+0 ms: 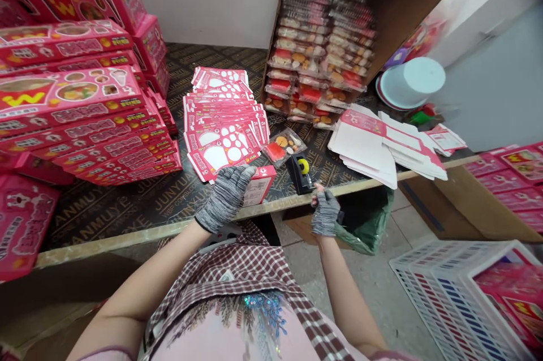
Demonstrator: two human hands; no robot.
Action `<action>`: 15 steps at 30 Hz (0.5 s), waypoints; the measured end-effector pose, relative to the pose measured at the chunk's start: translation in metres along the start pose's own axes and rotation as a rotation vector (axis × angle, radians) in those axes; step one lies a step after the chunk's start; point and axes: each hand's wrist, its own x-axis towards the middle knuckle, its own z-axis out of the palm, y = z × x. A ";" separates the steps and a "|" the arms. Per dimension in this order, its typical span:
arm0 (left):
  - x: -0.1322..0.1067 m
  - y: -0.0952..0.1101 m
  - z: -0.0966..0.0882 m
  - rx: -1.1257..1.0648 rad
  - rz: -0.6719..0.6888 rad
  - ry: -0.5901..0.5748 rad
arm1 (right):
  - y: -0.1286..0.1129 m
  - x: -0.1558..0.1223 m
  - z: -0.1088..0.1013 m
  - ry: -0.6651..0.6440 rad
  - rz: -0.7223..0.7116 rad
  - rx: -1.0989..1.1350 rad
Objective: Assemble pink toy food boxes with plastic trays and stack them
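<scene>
My left hand (227, 194), in a grey knit glove with bare fingertips, is closed over a small pink box (259, 185) at the table's front edge. The box's side with printed text faces me. A black tape dispenser (300, 175) with a yellow core stands to the right of it. Close to the dispenser's front end, my right hand (326, 211) has its thumb and fingers pinched together; whatever is between them is too small to make out. Behind the box lies a clear packet of toy food pieces (283, 145), beside overlapping pink cards with white cut-outs (224, 146).
Finished-looking pink boxes (72, 95) are stacked high at the left. A carton (275, 27) of clear packets lies open at the back. Flat box blanks (365, 146) overhang the right edge. A white bucket (413, 81), a green-lined bin (369, 219) and a white crate (458, 287) are right.
</scene>
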 end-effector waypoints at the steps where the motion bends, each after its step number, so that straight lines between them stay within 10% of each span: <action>1: 0.000 0.000 0.000 -0.006 -0.007 0.025 | -0.019 -0.008 0.009 -0.096 0.073 0.143; 6: -0.003 -0.001 0.000 -0.040 0.008 0.144 | -0.102 -0.045 0.061 -0.746 0.346 0.572; 15: -0.002 -0.002 -0.007 -0.025 0.142 0.149 | -0.100 -0.045 0.088 -0.937 0.642 0.845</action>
